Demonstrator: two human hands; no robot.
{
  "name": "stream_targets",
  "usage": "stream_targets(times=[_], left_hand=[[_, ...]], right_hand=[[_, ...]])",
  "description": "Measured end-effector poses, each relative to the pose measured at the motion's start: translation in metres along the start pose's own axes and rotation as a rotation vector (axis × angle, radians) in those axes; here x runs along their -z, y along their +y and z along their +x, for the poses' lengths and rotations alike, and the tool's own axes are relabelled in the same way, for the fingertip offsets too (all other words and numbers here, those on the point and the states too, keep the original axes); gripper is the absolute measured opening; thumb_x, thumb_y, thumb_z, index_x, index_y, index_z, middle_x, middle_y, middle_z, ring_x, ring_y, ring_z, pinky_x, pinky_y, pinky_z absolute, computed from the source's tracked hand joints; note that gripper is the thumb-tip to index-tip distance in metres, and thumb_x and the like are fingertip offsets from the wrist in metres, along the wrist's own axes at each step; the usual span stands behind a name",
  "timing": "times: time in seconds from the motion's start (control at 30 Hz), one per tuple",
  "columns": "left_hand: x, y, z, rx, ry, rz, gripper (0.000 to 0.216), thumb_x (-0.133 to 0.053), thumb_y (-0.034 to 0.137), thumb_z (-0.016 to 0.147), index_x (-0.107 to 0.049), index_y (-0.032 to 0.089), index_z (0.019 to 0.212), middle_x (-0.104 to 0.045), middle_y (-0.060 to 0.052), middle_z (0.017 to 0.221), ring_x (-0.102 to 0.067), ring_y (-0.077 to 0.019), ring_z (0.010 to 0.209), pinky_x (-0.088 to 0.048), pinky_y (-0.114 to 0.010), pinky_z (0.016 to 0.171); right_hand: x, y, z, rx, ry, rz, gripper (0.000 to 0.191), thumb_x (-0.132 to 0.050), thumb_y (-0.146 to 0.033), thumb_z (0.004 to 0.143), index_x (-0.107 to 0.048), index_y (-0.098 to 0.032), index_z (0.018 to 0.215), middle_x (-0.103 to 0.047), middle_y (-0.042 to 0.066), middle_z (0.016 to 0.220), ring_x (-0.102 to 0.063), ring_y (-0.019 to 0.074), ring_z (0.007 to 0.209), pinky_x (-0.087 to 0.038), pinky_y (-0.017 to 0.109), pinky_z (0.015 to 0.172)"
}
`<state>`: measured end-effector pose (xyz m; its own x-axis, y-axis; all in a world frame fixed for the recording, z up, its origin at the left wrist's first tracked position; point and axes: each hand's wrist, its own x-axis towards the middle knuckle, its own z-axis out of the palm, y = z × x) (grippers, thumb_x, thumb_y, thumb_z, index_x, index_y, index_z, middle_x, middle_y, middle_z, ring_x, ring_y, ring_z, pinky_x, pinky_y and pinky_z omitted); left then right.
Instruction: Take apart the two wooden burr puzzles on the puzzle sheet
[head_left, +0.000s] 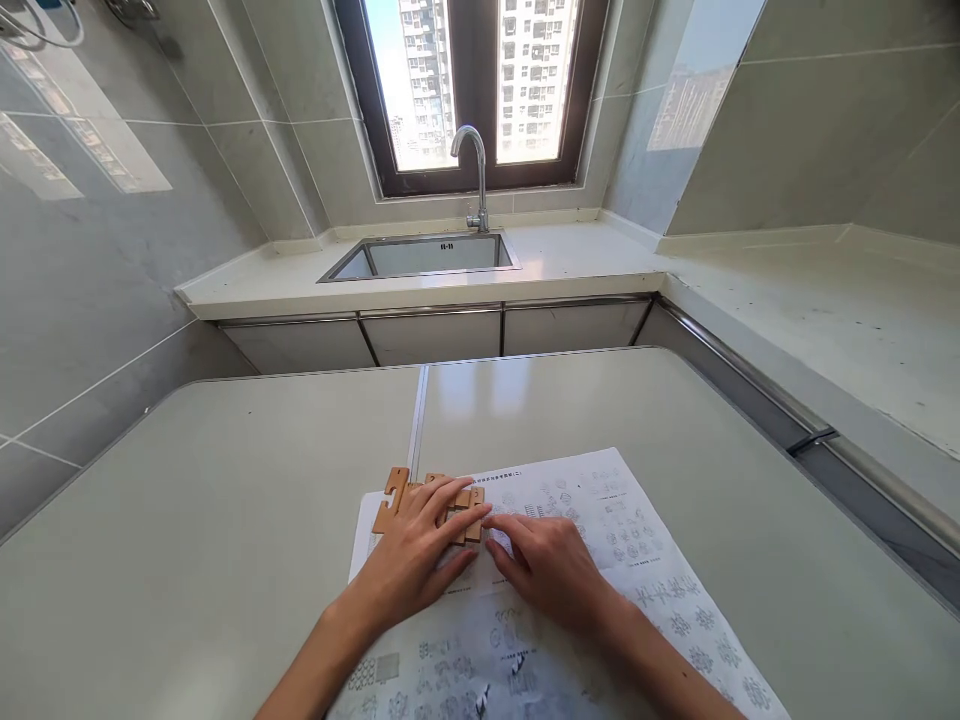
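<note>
A row of notched wooden puzzle pieces (pixel 391 499) lies near the top left of a printed instruction sheet (pixel 600 492). My left hand (pixel 416 545) rests over this row with its fingers spread, covering much of the middle pieces. At the row's right end, a small wooden piece (pixel 474 530) shows beside the left fingertips. My right hand (pixel 551 565) is just right of that piece, its index finger stretched toward the edge and its thumb a little apart. Nothing shows between the right thumb and index finger; the other right fingers are partly hidden.
The sheet lies on a pale table (pixel 225 500) with a seam (pixel 418 420) running away from me. Beyond the table's far edge is a white counter (pixel 570 250) with a sink (pixel 435 258) and a tap (pixel 480 180) under a window. Another counter (pixel 840 300) runs along the right.
</note>
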<state>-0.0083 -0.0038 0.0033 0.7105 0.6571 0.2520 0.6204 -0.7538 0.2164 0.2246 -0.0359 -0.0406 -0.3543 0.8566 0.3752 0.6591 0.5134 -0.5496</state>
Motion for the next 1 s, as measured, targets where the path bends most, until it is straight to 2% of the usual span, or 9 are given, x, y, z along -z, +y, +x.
stream_targets(times=[0.13, 0.23, 0.33, 0.4, 0.47, 0.57, 0.67, 0.83, 1.0], left_hand=[[-0.009, 0.002, 0.004, -0.009, 0.036, 0.045, 0.027, -0.061, 0.026, 0.103, -0.066, 0.027, 0.13, -0.061, -0.009, 0.146, -0.051, -0.0332, 0.138, -0.048, -0.053, 0.11], [-0.011, 0.0, 0.004, 0.043, 0.091, 0.084, 0.02, -0.061, 0.026, 0.103, -0.069, 0.025, 0.121, -0.065, -0.01, 0.142, -0.053, -0.0336, 0.137, -0.049, -0.053, 0.109], [-0.003, -0.009, -0.001, 0.062, 0.088, 0.051, 0.03, -0.062, 0.03, 0.103, -0.064, 0.026, 0.132, -0.062, -0.011, 0.145, -0.053, -0.0331, 0.138, -0.048, -0.052, 0.11], [0.006, -0.022, -0.008, 0.085, 0.055, -0.017, 0.048, -0.064, 0.039, 0.102, -0.053, 0.028, 0.147, -0.058, -0.011, 0.15, -0.052, -0.0326, 0.139, -0.047, -0.05, 0.112], [0.015, -0.04, -0.017, 0.204, 0.126, -0.076, 0.047, -0.059, 0.041, 0.104, -0.05, 0.026, 0.147, -0.057, -0.012, 0.149, -0.054, -0.0308, 0.136, -0.048, -0.049, 0.112], [0.025, -0.071, -0.03, 0.453, 0.284, -0.139, 0.043, -0.052, 0.048, 0.105, -0.056, 0.023, 0.139, -0.063, -0.012, 0.14, -0.06, -0.0303, 0.127, -0.051, -0.048, 0.107], [0.029, -0.091, -0.041, 0.623, 0.317, -0.185, 0.041, -0.048, 0.052, 0.106, -0.06, 0.023, 0.132, -0.067, -0.009, 0.132, -0.066, -0.0272, 0.115, -0.055, -0.041, 0.097], [0.026, -0.089, -0.043, 0.644, 0.261, -0.186, 0.038, -0.043, 0.048, 0.107, -0.064, 0.022, 0.125, -0.07, -0.007, 0.11, -0.065, -0.0194, 0.082, -0.055, -0.031, 0.075], [0.021, -0.082, -0.043, 0.659, 0.242, -0.1, 0.03, -0.04, 0.04, 0.106, -0.062, 0.022, 0.116, -0.069, -0.002, 0.092, -0.059, -0.0157, 0.063, -0.049, -0.028, 0.063]], right_hand=[[0.0, 0.003, -0.001, -0.038, -0.01, 0.027, 0.023, -0.051, -0.022, 0.104, -0.071, -0.024, 0.115, -0.077, 0.0, 0.077, -0.067, 0.0158, 0.061, -0.036, 0.028, 0.061], [0.0, 0.004, -0.002, -0.068, -0.011, 0.033, 0.021, -0.051, -0.023, 0.104, -0.071, -0.022, 0.11, -0.074, -0.001, 0.072, -0.065, 0.0151, 0.058, -0.036, 0.027, 0.061], [0.0, 0.004, -0.002, -0.065, -0.005, 0.028, 0.021, -0.051, -0.021, 0.103, -0.071, -0.021, 0.108, -0.072, -0.002, 0.068, -0.064, 0.0142, 0.056, -0.036, 0.026, 0.06], [0.0, 0.003, -0.002, -0.063, -0.001, 0.024, 0.021, -0.05, -0.021, 0.103, -0.071, -0.021, 0.106, -0.07, -0.003, 0.066, -0.063, 0.0136, 0.054, -0.036, 0.025, 0.059], [0.0, 0.003, -0.002, -0.071, -0.004, 0.03, 0.021, -0.05, -0.02, 0.103, -0.071, -0.021, 0.103, -0.069, -0.003, 0.065, -0.062, 0.0136, 0.053, -0.036, 0.024, 0.059], [0.0, 0.003, -0.003, -0.086, -0.014, 0.055, 0.021, -0.05, -0.02, 0.103, -0.071, -0.021, 0.101, -0.069, -0.002, 0.065, -0.061, 0.0141, 0.054, -0.036, 0.025, 0.059], [0.0, 0.003, -0.003, -0.1, -0.021, 0.075, 0.021, -0.05, -0.022, 0.103, -0.071, -0.021, 0.101, -0.068, -0.002, 0.065, -0.061, 0.0144, 0.055, -0.038, 0.025, 0.06], [0.0, 0.002, -0.003, -0.127, -0.043, 0.117, 0.021, -0.05, -0.024, 0.105, -0.071, -0.022, 0.102, -0.068, -0.003, 0.065, -0.059, 0.0139, 0.054, -0.04, 0.025, 0.058], [-0.001, 0.003, -0.004, -0.118, -0.036, 0.115, 0.021, -0.05, -0.024, 0.105, -0.071, -0.022, 0.102, -0.067, -0.003, 0.064, -0.06, 0.014, 0.053, -0.042, 0.026, 0.058]])
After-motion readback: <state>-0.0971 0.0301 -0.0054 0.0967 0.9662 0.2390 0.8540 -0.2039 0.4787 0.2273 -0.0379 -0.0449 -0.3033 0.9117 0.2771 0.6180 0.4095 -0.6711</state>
